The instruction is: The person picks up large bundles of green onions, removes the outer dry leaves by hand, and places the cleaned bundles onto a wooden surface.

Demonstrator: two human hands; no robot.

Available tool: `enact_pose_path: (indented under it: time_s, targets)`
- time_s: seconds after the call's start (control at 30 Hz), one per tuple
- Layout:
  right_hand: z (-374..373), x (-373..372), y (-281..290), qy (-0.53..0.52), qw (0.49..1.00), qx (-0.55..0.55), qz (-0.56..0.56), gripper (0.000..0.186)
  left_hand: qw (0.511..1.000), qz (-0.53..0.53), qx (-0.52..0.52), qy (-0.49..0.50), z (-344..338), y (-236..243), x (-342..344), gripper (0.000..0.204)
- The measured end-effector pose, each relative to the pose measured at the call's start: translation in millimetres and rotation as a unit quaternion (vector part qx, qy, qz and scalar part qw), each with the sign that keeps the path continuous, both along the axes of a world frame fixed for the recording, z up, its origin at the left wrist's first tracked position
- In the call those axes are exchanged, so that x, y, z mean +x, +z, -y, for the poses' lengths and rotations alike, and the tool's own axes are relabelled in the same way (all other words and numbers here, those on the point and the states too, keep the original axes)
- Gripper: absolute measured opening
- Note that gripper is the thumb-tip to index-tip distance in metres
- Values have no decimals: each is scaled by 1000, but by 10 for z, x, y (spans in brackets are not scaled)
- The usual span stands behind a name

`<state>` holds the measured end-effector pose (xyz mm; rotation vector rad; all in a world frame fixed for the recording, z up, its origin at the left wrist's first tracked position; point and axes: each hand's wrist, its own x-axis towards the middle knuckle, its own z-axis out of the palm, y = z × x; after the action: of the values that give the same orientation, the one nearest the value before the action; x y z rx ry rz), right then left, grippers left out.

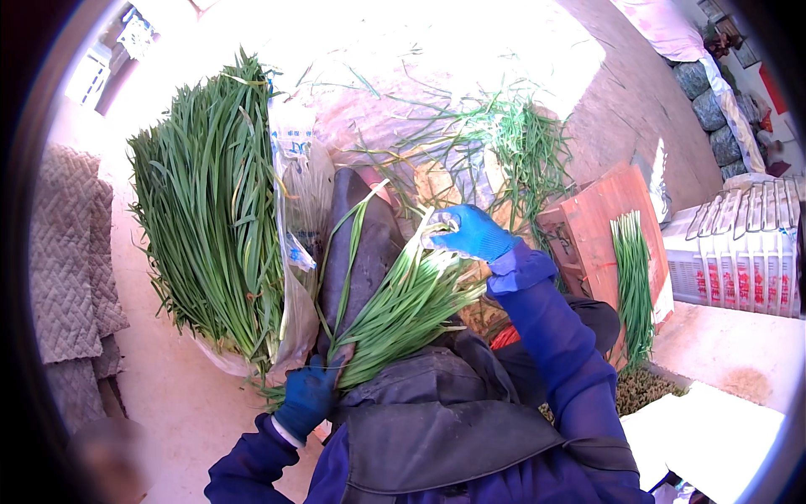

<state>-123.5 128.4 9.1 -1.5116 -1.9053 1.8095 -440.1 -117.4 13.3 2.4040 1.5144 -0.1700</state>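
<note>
Across my lap lies a loose bunch of garlic chives (407, 315), its pale stem ends up to the right and its green leaf ends down to the left. My left hand (306, 395), in a dark blue glove, is closed round the leaf ends. At the stem ends my right hand (474, 233), in a brighter blue glove, has its fingers curled in on some white stems; its fingertips are partly hidden. One long leaf sticks out above the bunch. To the left stands a big heap of chives (214, 210), its right side against a clear plastic bag (306, 189).
Loose green trimmings (529, 147) litter the ground ahead. A reddish wooden box (600, 214) at my right bears a neat, thin bunch of chives (632, 281). Beyond it is a white plastic crate (735, 265). Grey quilted cloth (63, 252) hangs at far left. Green bundles (709, 109) are stacked far right.
</note>
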Motion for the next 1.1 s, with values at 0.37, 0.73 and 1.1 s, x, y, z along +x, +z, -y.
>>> enact_pose_path:
  time_s: [0.37, 0.73, 1.1]
  targets:
    - [-128, -157, -2, 1, 1000, 14, -6, 38, 1000, 0, -18, 8, 48, -48, -27, 77]
    - [-16, -268, -449, -99, 982, -42, -156, 20, 999, 20, -31, 12, 69, -122, -50, 76]
    - [157, -57, -271, -129, 955, -65, -257, 19, 999, -5, -33, 25, 46, -142, -17, 84]
